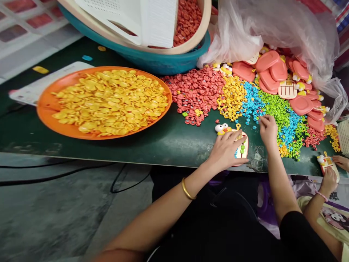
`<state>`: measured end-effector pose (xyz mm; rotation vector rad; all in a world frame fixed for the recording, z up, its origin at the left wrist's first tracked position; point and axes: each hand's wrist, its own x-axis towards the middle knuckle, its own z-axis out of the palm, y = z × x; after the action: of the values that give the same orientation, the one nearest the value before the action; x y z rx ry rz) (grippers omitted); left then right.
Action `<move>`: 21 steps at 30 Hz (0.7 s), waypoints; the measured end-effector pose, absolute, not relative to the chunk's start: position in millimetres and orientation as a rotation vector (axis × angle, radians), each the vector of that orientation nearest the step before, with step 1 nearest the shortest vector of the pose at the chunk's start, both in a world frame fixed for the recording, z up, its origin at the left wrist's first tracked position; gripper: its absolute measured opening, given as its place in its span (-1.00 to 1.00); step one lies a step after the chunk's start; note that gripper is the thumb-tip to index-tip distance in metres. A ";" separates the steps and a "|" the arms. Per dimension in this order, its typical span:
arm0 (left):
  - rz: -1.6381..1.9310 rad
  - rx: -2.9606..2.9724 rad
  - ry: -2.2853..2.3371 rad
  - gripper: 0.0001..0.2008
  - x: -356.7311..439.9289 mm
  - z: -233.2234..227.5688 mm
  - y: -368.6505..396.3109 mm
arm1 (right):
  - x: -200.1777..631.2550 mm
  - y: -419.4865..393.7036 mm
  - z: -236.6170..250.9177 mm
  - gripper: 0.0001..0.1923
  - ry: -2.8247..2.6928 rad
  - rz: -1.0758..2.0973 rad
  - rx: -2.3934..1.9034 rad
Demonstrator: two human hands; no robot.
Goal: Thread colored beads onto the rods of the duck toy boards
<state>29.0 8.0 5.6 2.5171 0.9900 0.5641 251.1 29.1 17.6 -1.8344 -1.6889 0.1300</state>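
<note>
My left hand (224,150), with a gold bangle on the wrist, lies across a cream toy board (244,142) with a yellow duck head and bulging white eyes. Its fingers rest over the top and the thumb over the near end, gripping the board against the table. Green and blue small pieces sit in the board's slots. My right hand (268,131) is at the edge of the blue pieces (250,97), beside the green pieces (275,109). Its fingertips are pinched together; what is between them is too small to make out.
An orange tray (45,109) of yellow discs stands left. Behind it are a teal basin (163,63), red pieces (193,89) and yellow pieces (231,98). Pink duck boards (272,69) lie under a plastic bag (245,29). Another person's hands (329,180) hold a similar toy at right.
</note>
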 end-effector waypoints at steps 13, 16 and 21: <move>0.572 2.527 0.904 -0.32 25.6 4.7 8.4 | 270.5 72.9 13.9 -0.88 -1.824 0.175 -2.139; 0.605 2.549 0.885 -0.35 23.5 1.3 6.6 | 260.2 67.8 25.2 -0.90 -1.746 0.247 -2.132; 0.630 2.517 0.884 -0.28 21.0 1.9 6.7 | 224.2 18.5 20.5 -0.82 -1.593 0.671 -1.755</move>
<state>21.0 6.7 1.9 2.5172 0.8845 0.6299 224.2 18.5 20.5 -1.7554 -1.5931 0.6713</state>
